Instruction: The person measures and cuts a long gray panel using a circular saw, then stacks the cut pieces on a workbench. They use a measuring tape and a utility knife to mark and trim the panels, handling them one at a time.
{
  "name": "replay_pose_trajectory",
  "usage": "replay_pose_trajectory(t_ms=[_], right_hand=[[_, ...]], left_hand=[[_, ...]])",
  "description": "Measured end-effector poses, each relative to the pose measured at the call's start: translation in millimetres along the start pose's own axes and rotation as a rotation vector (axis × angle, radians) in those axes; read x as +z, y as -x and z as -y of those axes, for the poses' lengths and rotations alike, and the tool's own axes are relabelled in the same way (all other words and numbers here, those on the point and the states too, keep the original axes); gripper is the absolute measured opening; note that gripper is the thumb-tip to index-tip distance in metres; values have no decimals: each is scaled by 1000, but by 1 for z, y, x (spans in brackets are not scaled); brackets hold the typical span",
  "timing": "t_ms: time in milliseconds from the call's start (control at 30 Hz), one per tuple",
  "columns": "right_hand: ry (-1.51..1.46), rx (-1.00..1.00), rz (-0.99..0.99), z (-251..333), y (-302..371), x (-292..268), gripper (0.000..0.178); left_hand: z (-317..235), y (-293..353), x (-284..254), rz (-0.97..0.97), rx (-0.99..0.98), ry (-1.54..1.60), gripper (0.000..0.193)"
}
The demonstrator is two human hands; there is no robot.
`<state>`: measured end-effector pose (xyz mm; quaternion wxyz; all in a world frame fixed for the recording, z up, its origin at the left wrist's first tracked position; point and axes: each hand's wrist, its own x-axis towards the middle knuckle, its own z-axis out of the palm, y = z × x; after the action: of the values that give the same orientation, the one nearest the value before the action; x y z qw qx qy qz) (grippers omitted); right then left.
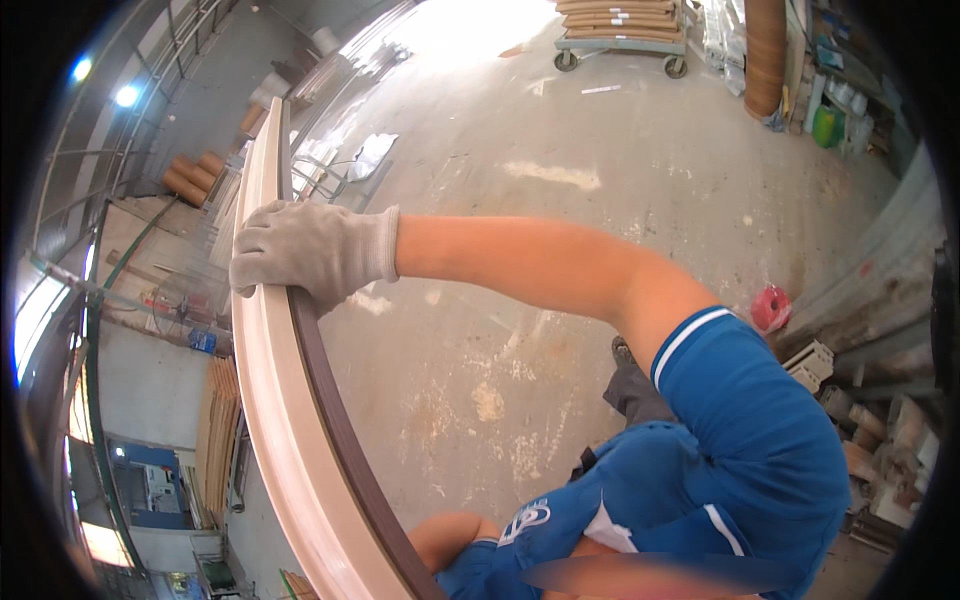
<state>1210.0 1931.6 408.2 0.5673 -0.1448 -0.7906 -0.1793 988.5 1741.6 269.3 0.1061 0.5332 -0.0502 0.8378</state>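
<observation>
A long moulding strip (270, 400), cream and glossy on its broad face with a dark brown edge, runs from the lower middle up to the upper left. My right hand (305, 252), in a grey knit glove, is closed around its upper part, fingers wrapped over the far side. The bare right arm reaches across from the right, out of a blue short sleeve. Only a piece of my left forearm (445, 535) shows at the bottom, beside the brown edge. The strip hides the rest of that arm, and my left hand does not show.
A wheeled cart (620, 44) at the far side carries flat brown packages. Near it stands a tall brown roll (765, 60). At right lie a pink roll (770, 308) and pale profile pieces (810, 365). Brown rolls (190, 180) and upright boards (215, 430) are at left.
</observation>
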Motion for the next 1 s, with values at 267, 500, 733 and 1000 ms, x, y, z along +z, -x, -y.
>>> replay_pose_trajectory(t_ms=[267, 500, 733, 1000], right_hand=[[74, -54, 5, -319, -15, 16, 62], [111, -19, 137, -566, 21, 89, 56], [161, 19, 103, -813, 5, 136, 57], [253, 29, 57, -1101, 69, 157, 57]], left_hand=[[305, -18, 49, -13, 24, -29, 24], [568, -10, 30, 11, -16, -1, 24], [827, -45, 44, 44, -63, 88, 24], [1117, -23, 70, 93, -69, 107, 25]])
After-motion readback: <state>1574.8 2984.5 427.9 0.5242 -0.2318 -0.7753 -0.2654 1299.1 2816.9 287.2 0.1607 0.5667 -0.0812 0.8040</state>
